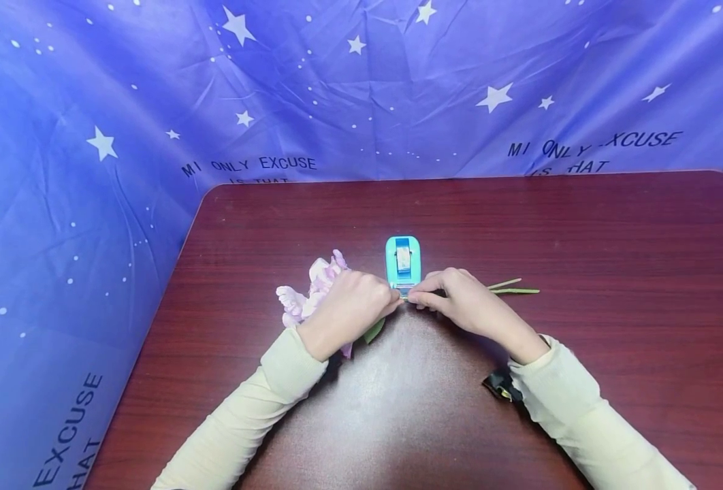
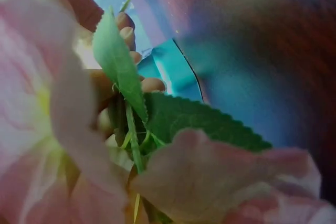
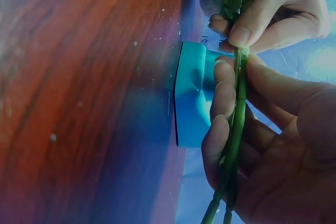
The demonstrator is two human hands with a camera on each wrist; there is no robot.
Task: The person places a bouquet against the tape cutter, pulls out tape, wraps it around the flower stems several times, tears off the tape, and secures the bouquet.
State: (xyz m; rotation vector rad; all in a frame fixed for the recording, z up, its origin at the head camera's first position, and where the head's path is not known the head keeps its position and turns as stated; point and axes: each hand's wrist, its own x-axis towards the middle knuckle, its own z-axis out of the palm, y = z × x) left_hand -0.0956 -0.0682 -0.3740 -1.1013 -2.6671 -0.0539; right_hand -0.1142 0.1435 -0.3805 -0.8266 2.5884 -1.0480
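Flowers (image 1: 297, 305), pale pink and lilac, are lying at the left of my head view, partly hidden behind the person's left hand (image 1: 358, 303), while two green stems (image 1: 516, 291) are poking out past the right hand (image 1: 464, 297) over the dark red wood-grain table (image 1: 619, 258). I am seeing both sets of fingertips meeting near the middle of the table, just at the front end of a turquoise tape dispenser (image 1: 403, 260); whether they are touching it I cannot tell. A green leaf (image 1: 374, 331) is showing below the left hand, and a small black item (image 1: 499, 386) is sitting partly under the cream right sleeve (image 1: 560, 381); I cannot tell what it is. Behind the table a blue star-printed cloth (image 1: 361, 88) is hanging in creases. In my left wrist view the blossoms are filling the near side, blurred, with serrated leaves (image 2: 205, 121) rising in front of the left fingers and the dispenser standing beyond; the leaves are hiding much of that grasp. My right wrist view is showing it better: the left thumb and fingers are pinching the stems close below the foliage, and the right hand is gripping them just beside that, its fingers curling round as the stems are running across its palm. The dispenser is standing behind the right fingertips.
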